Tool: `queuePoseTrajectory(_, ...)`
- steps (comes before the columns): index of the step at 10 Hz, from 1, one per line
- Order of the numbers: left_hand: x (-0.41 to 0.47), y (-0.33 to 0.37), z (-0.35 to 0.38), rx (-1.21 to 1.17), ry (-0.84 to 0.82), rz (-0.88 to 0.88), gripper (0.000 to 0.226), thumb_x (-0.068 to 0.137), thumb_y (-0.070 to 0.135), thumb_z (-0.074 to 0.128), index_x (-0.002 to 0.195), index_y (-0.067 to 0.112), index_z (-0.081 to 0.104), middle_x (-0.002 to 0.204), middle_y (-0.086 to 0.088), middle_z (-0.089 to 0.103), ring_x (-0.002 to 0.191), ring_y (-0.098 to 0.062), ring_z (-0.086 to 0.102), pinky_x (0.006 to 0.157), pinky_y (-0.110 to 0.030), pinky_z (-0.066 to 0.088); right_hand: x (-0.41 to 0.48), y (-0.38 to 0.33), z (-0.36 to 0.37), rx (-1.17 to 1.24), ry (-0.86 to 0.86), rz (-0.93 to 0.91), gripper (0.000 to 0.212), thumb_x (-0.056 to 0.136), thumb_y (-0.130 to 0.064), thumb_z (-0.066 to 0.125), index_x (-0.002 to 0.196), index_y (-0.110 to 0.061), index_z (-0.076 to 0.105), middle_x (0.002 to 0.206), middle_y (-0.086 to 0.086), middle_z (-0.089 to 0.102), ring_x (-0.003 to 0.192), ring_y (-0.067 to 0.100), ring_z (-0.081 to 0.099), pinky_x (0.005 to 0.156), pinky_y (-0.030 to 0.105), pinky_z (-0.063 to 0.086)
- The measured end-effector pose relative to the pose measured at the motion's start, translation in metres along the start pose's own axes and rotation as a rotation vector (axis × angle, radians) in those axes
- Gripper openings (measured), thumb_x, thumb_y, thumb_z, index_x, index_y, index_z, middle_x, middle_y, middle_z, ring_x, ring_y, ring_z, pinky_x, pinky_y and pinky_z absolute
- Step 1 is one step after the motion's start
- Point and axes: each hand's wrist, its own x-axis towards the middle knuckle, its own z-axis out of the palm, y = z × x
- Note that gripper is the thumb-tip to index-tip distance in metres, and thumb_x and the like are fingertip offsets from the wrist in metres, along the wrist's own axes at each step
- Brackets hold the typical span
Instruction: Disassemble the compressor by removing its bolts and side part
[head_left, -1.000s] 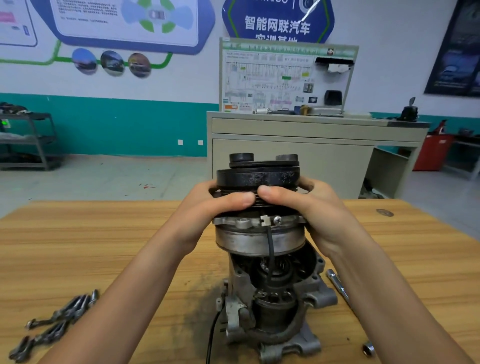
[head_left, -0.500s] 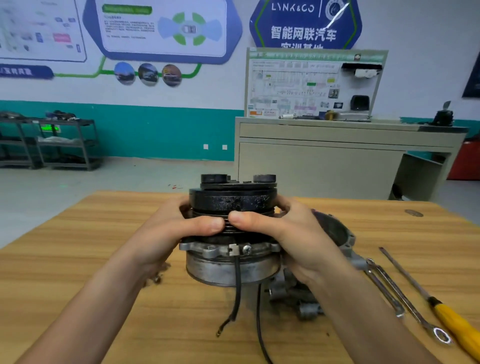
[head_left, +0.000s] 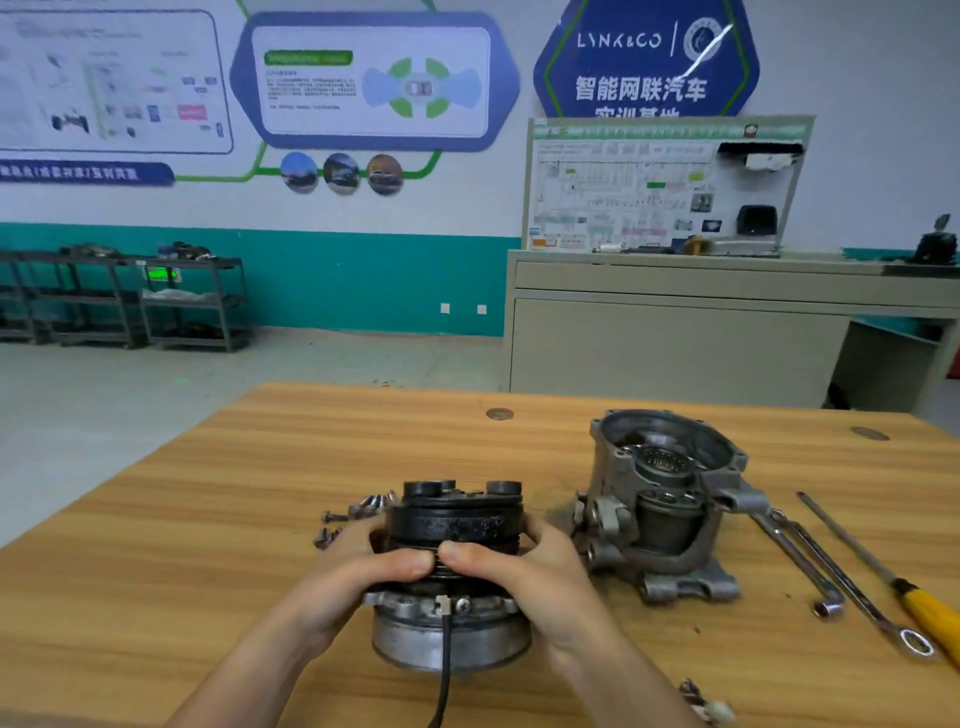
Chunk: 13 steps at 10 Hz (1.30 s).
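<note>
Between the fingers: the side part (head_left: 457, 525), a black pulley stacked on a silver housing, stands upright. The left hand (head_left: 363, 587) and right hand (head_left: 524, 577) clamp its grooved waist from either side, fingers (head_left: 400, 564) curled round it and thumbs almost meeting at the front. I cannot tell whether its base rests on the desk (head_left: 208, 519) or hangs just above it.
Right of the fingers: the compressor body (head_left: 665, 509) stands open end up, apart from the side part, so the separation looks done.
Behind the left fingers: loose bolts (head_left: 358, 512) lie in a cluster just beside the side part.
Below the fingers: a black cable (head_left: 444, 670) drops from the housing toward the near desk edge and runs out of view.
Far right of the fingers: two wrenches (head_left: 800, 561) and a yellow-handled screwdriver (head_left: 924, 608) lie well apart from both hands.
Slip risk: the part looks heavy and grimy, and the hold is on a narrow band, so a loosened grip could let it drop or tip.
Bolt risk: set down a little further back and left, the base would land on the bolts, rock, and scatter them.
Cable risk: the trailing lead could get trapped under the base or catch at the desk edge and tug the part askew.
Open-body risk: a knock from the side part could topple the compressor body or shed grit into its open end.
</note>
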Motion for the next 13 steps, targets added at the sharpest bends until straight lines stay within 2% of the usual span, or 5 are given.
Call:
queuePoseTrajectory(4, 0.024, -0.006, -0.008, 0.033, -0.070, -0.061, 0.070, 0.032, 0.067, 0.083, 0.095, 0.039, 0.072, 0.101, 0.002, 0.072, 0.094, -0.014, 0.068, 0.073, -0.017, 0.050, 0.026, 0.000, -0.005, -0.092, -0.017, 0.054, 0.086, 0.026, -0.047, 0.085, 0.103, -0.019, 0.063, 0.094, -0.002, 0.072, 0.089, 0.016, 0.067, 0.087, 0.036, 0.052)
queuePoseTrajectory(6, 0.038, -0.003, -0.018, 0.140, -0.008, -0.250, 0.119, 0.023, 0.071, 0.082, 0.125, 0.016, 0.055, 0.120, 0.000, 0.065, 0.112, -0.016, 0.059, 0.102, -0.037, 0.041, 0.036, -0.009, -0.006, -0.198, -0.035, -0.023, 0.061, 0.067, -0.038, 0.079, 0.120, -0.026, 0.052, 0.115, -0.010, 0.063, 0.095, 0.002, 0.062, 0.070, 0.015, 0.049)
queuePoseTrajectory(8, 0.057, 0.030, -0.014, 0.221, 0.038, -0.010, 0.090, 0.049, 0.093, 0.047, 0.130, 0.056, 0.034, 0.150, 0.016, 0.027, 0.134, -0.016, 0.032, 0.112, -0.045, 0.027, 0.046, -0.018, -0.002, -0.689, 0.059, -0.238, 0.071, 0.090, -0.057, 0.039, 0.148, -0.029, 0.008, 0.155, -0.012, -0.002, 0.142, 0.009, -0.004, 0.116, 0.039, 0.002)
queuePoseTrajectory(11, 0.084, 0.032, -0.005, 0.513, 0.058, -0.003, 0.036, 0.083, 0.061, 0.030, 0.084, 0.040, 0.060, 0.064, 0.031, 0.060, 0.062, 0.022, 0.056, 0.049, 0.002, 0.037, 0.057, -0.031, -0.016, -1.038, -0.001, -0.189, 0.072, 0.088, -0.067, 0.020, 0.143, -0.021, 0.030, 0.137, 0.004, 0.048, 0.128, 0.025, 0.039, 0.103, 0.040, 0.035)
queuePoseTrajectory(13, 0.081, 0.027, -0.005, 0.551, 0.071, 0.039, 0.057, 0.084, 0.060, 0.020, 0.119, 0.032, 0.056, 0.116, 0.015, 0.059, 0.100, 0.012, 0.050, 0.090, -0.011, 0.036, 0.026, -0.051, -0.028, -0.930, 0.114, -0.387, 0.045, 0.093, -0.049, 0.039, 0.125, -0.021, 0.053, 0.123, -0.007, 0.056, 0.116, 0.011, 0.049, 0.089, 0.023, 0.036)
